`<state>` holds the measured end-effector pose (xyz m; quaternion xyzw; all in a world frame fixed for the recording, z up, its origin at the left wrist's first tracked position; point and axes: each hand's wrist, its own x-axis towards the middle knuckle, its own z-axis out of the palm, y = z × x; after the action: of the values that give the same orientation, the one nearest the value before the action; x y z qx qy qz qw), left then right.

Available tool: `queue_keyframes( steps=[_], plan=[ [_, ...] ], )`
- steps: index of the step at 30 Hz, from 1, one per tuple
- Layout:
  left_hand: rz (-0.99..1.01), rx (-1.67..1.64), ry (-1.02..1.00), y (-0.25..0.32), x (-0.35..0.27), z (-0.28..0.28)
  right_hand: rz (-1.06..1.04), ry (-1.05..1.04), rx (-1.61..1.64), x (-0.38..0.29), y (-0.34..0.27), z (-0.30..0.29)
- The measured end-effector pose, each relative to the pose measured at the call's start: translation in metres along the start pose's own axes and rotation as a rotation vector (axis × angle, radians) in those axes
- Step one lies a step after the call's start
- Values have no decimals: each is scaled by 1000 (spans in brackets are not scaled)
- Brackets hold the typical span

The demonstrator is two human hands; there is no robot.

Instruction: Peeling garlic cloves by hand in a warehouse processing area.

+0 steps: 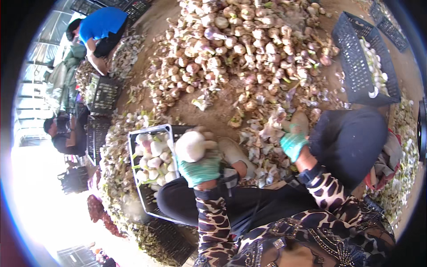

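Observation:
My left hand [199, 165], in a glove with a green cuff, is closed around a cleaned white garlic bulb [190, 146]. Hand and bulb are at the right edge of a plastic crate [169, 140] with a pale rim, by my left knee. White garlic bulbs [155, 162], some with green stem ends, lie inside that crate. My right hand [294, 140], gloved alike, is low between my knees, beside loose garlic skins [272, 128]. Its fingers are partly hidden and blurred, so whether they hold anything is unclear.
A large heap of unpeeled garlic [240, 46] lies on the dirt floor ahead. At the right stands a dark crate [357, 66] holding white bulbs. Skins and trimmings [115, 180] are piled along the left. A person in blue [103, 25] and another person [68, 140] work farther left.

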<state>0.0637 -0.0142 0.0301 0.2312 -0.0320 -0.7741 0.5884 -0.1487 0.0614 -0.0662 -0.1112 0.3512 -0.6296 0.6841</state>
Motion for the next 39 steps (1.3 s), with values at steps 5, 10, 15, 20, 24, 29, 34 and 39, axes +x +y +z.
queue_keyframes(
  steps=[5,10,15,20,24,29,34,39],
  plan=[
    [255,-300,-174,45,9,7,179,-2,-14,20,23,-39],
    [-33,711,243,-48,75,-17,-23,57,-1481,3,-12,8],
    [253,2196,-334,-133,160,-116,370,140,-1312,13,-27,8],
    [-329,2758,-599,-170,195,-131,137,374,-934,19,-9,-24],
    [-307,2283,-240,-166,188,-111,-3,653,-535,38,9,-49],
    [-127,2057,-485,-152,102,-50,41,408,-1151,41,-17,-40],
    [58,2081,-457,-134,41,21,-128,376,-759,17,-38,-6],
    [142,1922,-391,-114,7,18,-62,242,-761,-11,-47,22]
  ],
)
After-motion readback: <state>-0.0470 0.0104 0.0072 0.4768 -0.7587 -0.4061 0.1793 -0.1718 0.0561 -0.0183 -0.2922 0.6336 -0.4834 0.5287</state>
